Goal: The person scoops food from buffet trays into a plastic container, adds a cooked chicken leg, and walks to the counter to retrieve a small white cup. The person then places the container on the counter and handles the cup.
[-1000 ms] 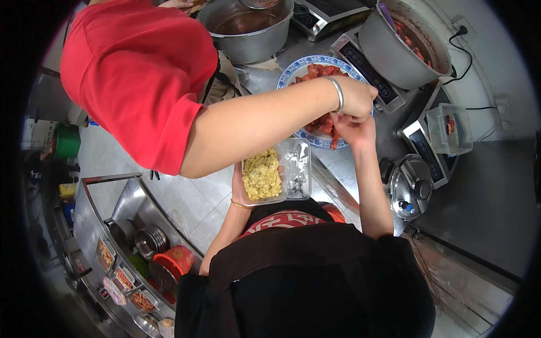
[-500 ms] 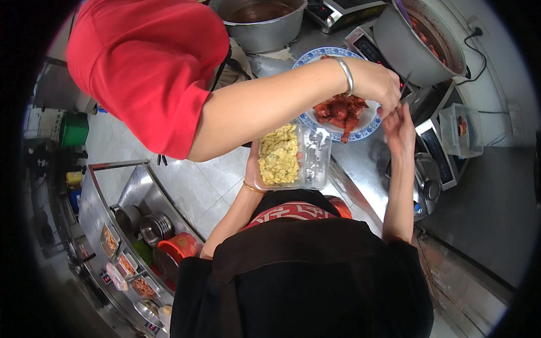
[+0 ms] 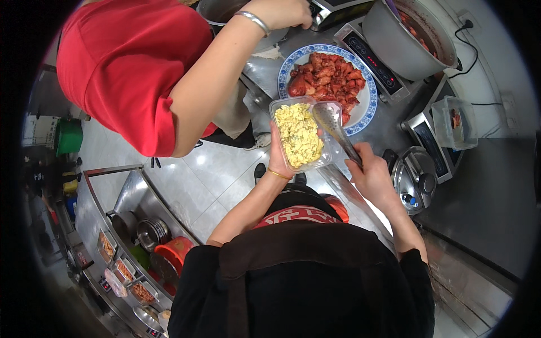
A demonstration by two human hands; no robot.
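Note:
My left hand (image 3: 276,151) is closed around a clear plastic food container (image 3: 278,105), its fingers partly hidden beneath it. Crumbly yellow food that looks like scrambled egg (image 3: 298,135) fills the container's left part. My right hand (image 3: 372,173) grips the dark handle of a perforated spoon (image 3: 333,125). The spoon's bowl is over the container's right side, near the egg; whether it touches is unclear. Just beyond the container stands a white plate with a blue patterned rim (image 3: 369,112), heaped with chopped reddish-brown meat (image 3: 329,79).
At left, a co-worker in a red sleeve (image 3: 135,73) reaches a braceleted hand (image 3: 282,12) past the plate. A large pot (image 3: 394,48), induction cookers (image 3: 372,62), a clear tub (image 3: 468,132) and a lidded metal pot (image 3: 414,180) line the counter. A steel cart (image 3: 121,180) holds bowls at lower left.
The co-worker's arm has drawn back from over the plate toward the upper left. My right hand has come down from beside that hand, now with the spoon. The container has moved slightly up and tilted.

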